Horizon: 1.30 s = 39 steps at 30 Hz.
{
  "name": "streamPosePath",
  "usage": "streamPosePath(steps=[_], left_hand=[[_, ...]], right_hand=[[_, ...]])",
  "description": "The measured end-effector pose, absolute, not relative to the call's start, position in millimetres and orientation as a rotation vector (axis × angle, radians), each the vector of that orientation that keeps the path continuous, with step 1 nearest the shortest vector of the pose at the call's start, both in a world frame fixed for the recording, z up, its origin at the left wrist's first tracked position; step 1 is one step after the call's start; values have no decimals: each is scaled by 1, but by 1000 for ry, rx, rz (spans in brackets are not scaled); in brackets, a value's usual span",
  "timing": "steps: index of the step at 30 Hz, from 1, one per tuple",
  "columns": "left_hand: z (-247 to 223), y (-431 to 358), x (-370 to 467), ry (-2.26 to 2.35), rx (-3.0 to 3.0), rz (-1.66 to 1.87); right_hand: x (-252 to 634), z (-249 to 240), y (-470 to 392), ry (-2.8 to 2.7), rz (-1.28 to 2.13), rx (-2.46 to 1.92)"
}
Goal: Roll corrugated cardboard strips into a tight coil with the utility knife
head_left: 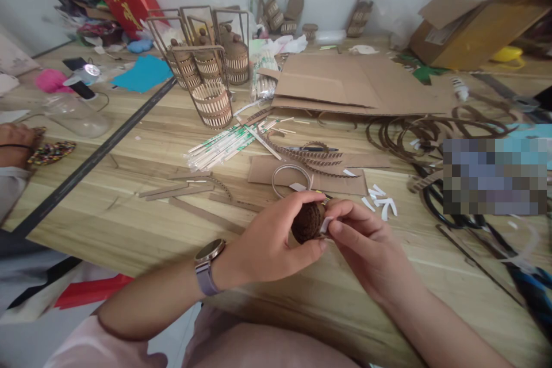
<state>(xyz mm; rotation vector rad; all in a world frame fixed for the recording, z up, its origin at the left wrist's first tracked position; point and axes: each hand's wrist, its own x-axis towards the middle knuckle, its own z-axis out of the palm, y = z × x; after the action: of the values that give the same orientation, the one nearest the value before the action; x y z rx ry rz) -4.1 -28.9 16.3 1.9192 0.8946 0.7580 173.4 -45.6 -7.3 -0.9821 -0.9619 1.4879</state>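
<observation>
My left hand (pixel 276 236), with a watch on its wrist, curls around a small round coil of brown corrugated cardboard (pixel 305 223) and keeps its ridged face toward me. At the coil's right edge, my right hand (pixel 366 241) pinches a small white strip (pixel 325 225) between thumb and fingers. The strip touches the coil; whether it is stuck there I cannot tell. Just beyond my hands lie a roll of tape (pixel 291 180), corrugated cardboard strips (pixel 319 162) and several short white strips (pixel 383 200).
Lantern-like cardboard and stick baskets (pixel 212 104) stand at the back left. Bagged sticks (pixel 228 141) lie mid-table. Cardboard sheets (pixel 328 83) and a box (pixel 478 23) are behind. Scissors (pixel 440 207) and curled strips (pixel 405 132) lie right. Another person's hand (pixel 17 144) is at left.
</observation>
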Motion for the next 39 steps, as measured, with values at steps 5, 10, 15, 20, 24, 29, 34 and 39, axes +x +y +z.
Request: streamPosePath(steps=[5,10,15,20,24,29,34,39], left_hand=[[18,-30,-3,889,1907,744],[15,-31,-3,884,1915,761],[10,-30,-4,865,1983,793],[7,-31,-5,854,2104,812],[5,-30,-5,808,2209,834],[-2,-26,-5,755,2318,768],[-5,-24,-3,794,2275,713],[0,-25,-2,847,2131,702]], right_hand=[[172,-9,-47,-994,1367,-997],[171,-13,-50,-1106,1237,-970],[171,-16,-53,-1227,1077,-1072],[176,-14,-49,-1164,1283,-1062],[174,-13,-49,-1141,1366,-1037],[173,-15,-50,-1078,1395,-1074],[175,-14,-48,-1175,1279,-1114],[176,-15,-50,-1359,1054,-1097]])
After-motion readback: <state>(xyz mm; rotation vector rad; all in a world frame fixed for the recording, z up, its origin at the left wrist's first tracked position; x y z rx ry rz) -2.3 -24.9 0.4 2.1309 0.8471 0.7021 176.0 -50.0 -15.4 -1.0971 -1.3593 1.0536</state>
